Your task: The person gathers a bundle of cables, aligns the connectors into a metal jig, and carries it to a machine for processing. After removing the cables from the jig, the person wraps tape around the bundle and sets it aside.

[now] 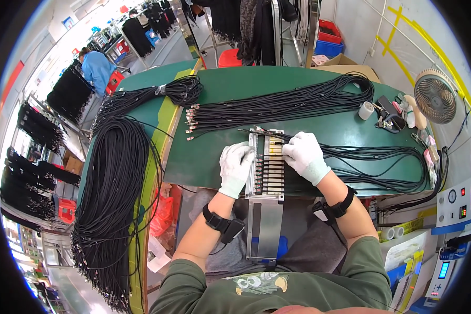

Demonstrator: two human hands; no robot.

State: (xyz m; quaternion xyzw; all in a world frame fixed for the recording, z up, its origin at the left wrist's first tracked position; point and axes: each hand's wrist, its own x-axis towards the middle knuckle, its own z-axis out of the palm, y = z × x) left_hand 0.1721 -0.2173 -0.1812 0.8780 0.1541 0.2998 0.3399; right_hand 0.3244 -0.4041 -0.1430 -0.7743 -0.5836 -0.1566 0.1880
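A metal slotted fixture lies across the near edge of the green table, with several black cable ends side by side in its slots. At its left edge is my left hand in a white glove, fingers curled together against the upper slots; what they hold is hidden. My right hand, gloved too, closes its fingertips on a black cable at the fixture's right edge. The cables in the fixture run rightward under and past this hand into a looped black bundle. Yellow pieces show in the upper slots between the hands.
Behind the fixture lies a long cable bundle with metal-tipped ends. A large cable heap hangs over the left table. At right are a tape roll, a fan and a control box. A person in blue works far left.
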